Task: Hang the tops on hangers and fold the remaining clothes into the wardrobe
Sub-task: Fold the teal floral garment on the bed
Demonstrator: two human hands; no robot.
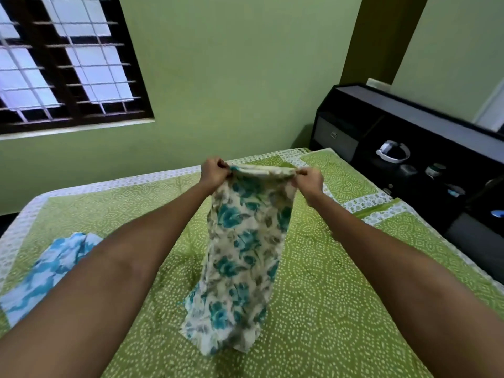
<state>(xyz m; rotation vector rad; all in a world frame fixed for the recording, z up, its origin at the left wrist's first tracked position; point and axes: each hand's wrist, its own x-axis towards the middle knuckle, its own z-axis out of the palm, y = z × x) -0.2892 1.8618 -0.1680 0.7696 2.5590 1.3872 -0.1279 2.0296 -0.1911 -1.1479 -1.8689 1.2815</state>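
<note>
A cream garment with teal flowers (245, 249) hangs from both my hands over the bed, its lower end bunched on the bedspread. My left hand (214, 173) pinches the left end of its top edge. At the right end of that edge, my right hand (309, 181) pinches the cloth. Both arms are stretched forward. A blue and white patterned garment (51, 271) lies crumpled on the bed at the left, partly behind my left forearm.
The bed wears a green dotted bedspread (327, 296) with a white patterned border. A dark headboard unit (409, 148) with shelves stands at the right, holding a white headset and small jars. A barred window (62, 58) is in the green wall at the upper left.
</note>
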